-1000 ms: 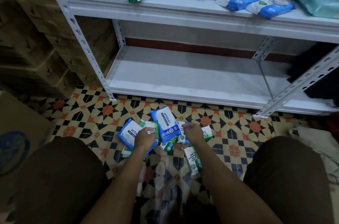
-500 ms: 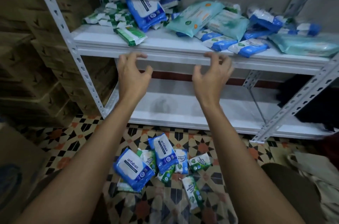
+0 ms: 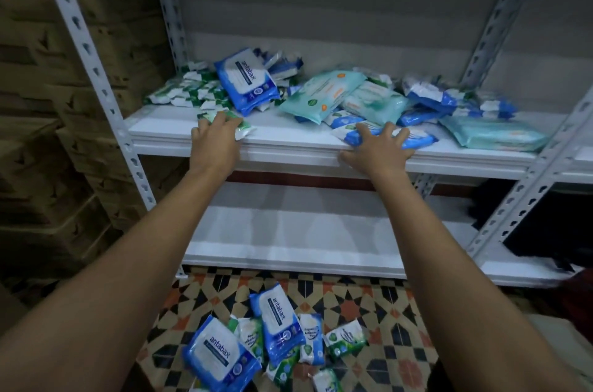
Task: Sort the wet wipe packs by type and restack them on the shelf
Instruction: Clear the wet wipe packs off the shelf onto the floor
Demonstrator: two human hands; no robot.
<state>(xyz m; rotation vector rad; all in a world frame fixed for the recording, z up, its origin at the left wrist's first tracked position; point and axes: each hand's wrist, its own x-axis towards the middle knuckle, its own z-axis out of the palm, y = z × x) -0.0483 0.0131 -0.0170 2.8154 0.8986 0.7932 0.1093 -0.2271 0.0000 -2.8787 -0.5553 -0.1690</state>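
Mixed wet wipe packs lie across the white upper shelf (image 3: 288,148): small green-and-white ones at the left, a big blue antabax pack (image 3: 245,80), teal packs (image 3: 324,93) in the middle, blue ones to the right. My left hand (image 3: 215,141) lies on a small green-and-white pack (image 3: 242,128) at the shelf's front edge, fingers over it. My right hand (image 3: 378,151) has its fingers spread over a small blue-and-white pack (image 3: 414,138) near the edge. Several more packs, among them two blue antabax packs (image 3: 279,327), lie on the patterned floor below.
A bare white lower shelf (image 3: 288,237) sits under the upper one, held by perforated grey uprights (image 3: 96,80). Stacked brown cartons (image 3: 38,135) fill the left side. Something dark (image 3: 552,231) sits at the right of the lower shelf.
Both hands left the packs on the floor, rose to the upper shelf and now lie on packs at its front edge. The view tilted upward.
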